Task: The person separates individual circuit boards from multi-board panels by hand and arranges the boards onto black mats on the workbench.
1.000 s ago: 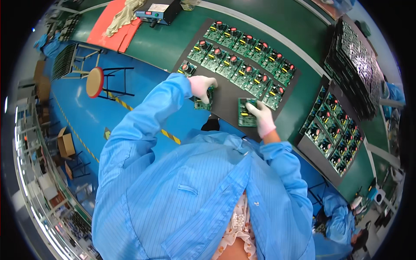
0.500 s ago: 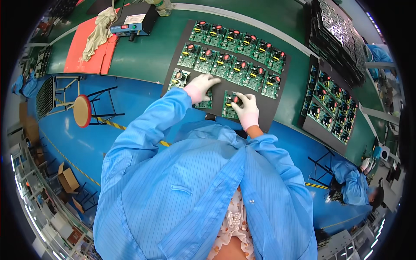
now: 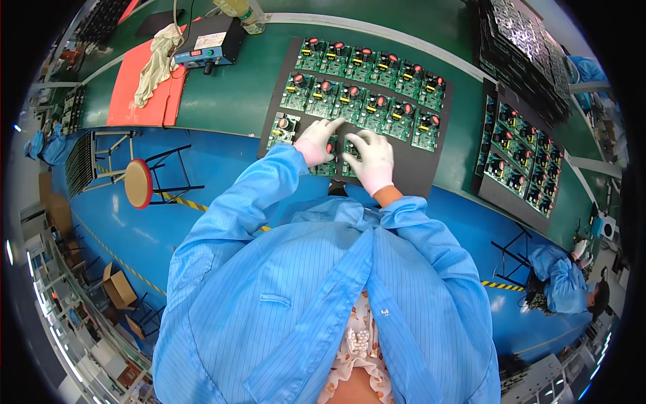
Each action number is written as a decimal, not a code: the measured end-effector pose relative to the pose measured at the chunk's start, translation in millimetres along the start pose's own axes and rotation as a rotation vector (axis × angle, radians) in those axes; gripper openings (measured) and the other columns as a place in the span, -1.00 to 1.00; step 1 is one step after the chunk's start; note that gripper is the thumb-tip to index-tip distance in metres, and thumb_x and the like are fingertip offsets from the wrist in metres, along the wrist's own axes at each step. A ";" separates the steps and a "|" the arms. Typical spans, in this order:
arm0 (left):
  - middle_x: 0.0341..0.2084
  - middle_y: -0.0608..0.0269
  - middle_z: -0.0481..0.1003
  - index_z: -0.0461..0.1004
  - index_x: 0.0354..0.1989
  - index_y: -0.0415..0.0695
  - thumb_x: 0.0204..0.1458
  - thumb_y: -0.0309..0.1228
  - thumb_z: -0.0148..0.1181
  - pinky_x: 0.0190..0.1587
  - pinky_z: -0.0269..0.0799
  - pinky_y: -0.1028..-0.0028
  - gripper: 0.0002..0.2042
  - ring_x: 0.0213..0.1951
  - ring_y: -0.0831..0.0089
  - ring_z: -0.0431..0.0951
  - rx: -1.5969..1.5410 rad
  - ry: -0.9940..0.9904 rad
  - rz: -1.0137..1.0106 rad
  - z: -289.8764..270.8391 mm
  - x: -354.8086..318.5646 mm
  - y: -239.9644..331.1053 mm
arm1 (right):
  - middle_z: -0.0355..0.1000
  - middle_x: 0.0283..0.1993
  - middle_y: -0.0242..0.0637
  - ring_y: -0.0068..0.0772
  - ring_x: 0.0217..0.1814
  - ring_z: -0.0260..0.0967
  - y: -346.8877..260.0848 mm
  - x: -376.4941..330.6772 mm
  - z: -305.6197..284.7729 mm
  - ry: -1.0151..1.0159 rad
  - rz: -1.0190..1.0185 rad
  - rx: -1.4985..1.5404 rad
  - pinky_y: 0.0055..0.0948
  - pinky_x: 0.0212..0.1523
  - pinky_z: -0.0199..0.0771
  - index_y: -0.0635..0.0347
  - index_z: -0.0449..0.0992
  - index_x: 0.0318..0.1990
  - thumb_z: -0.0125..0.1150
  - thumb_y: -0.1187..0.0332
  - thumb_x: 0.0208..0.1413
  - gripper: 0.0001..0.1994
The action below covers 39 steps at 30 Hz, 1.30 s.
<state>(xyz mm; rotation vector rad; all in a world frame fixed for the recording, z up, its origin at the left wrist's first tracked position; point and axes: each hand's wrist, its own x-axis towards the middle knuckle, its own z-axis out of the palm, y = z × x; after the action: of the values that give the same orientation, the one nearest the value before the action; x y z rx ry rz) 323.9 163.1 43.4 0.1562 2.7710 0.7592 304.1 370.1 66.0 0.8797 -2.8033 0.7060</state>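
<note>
Both my hands wear pale gloves and blue sleeves and sit on the near edge of a black mat (image 3: 431, 176) on the green bench. My left hand (image 3: 315, 140) lies over a green circuit board (image 3: 326, 166), fingers stretched toward the rows beyond. Close beside it, my right hand (image 3: 371, 159) covers a second green circuit board (image 3: 349, 163) with its fingers curled over the board's far edge. The two boards lie side by side, almost touching. Rows of similar boards (image 3: 363, 67) with black and red parts fill the far half of the mat.
A second black mat of boards (image 3: 518, 158) lies to the right, with stacked boards (image 3: 525, 47) behind it. To the left are a red mat with a cloth (image 3: 145, 84) and a boxy soldering station (image 3: 212, 46). A round stool (image 3: 138, 183) stands below. Another person (image 3: 562, 279) works at lower right.
The view has swung left and the mat now sits centred. My two hands have drawn together, bringing their boards side by side at the mat's near edge.
</note>
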 end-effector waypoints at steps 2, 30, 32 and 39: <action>0.04 0.04 0.38 0.14 0.40 -0.02 -0.38 -0.56 0.40 0.14 0.38 0.26 -0.02 0.05 0.04 0.41 -0.123 0.040 -0.024 2.3 2.5 3.0 | 0.38 0.02 -0.34 -0.28 -0.13 0.39 -8.8 14.8 14.7 -0.137 -0.110 0.003 -0.27 -0.01 0.36 -0.11 0.57 -0.03 0.31 0.18 0.01 -0.68; 0.23 0.03 0.30 0.43 0.11 -0.05 -0.36 -0.56 0.41 0.32 0.26 0.21 -0.33 0.27 0.02 0.29 0.086 0.324 0.058 7.0 -59.7 3.5 | 0.41 0.00 -0.42 -0.23 -0.03 0.39 -12.0 35.3 10.6 -0.099 -0.081 0.019 -0.32 -0.01 0.42 -0.08 0.53 0.05 0.29 0.35 -0.01 -0.61; 0.24 0.04 0.30 0.44 0.09 -0.04 -0.31 -0.57 0.37 0.33 0.24 0.20 -0.37 0.29 0.03 0.27 0.108 0.319 0.099 13.2 -51.8 -3.2 | 0.41 0.00 -0.41 -0.23 -0.01 0.38 6.8 18.8 6.4 -0.156 -0.043 0.111 -0.32 0.00 0.43 -0.10 0.53 0.03 0.30 0.36 -0.01 -0.62; 0.24 0.01 0.30 0.48 0.01 -0.11 -0.13 -0.63 0.17 0.34 0.22 0.20 -0.57 0.32 0.00 0.25 0.086 0.244 0.295 8.2 -24.3 -28.3 | 0.40 0.02 -0.36 -0.19 0.01 0.36 21.3 14.7 28.4 -0.194 0.015 0.224 -0.33 0.04 0.45 -0.08 0.55 0.04 0.32 0.44 -0.05 -0.58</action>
<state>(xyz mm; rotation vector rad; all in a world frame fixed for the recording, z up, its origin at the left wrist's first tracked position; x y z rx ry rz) 348.6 138.8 27.5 0.5328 3.0551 0.7729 280.6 364.7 36.1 1.0154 -2.9422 1.0033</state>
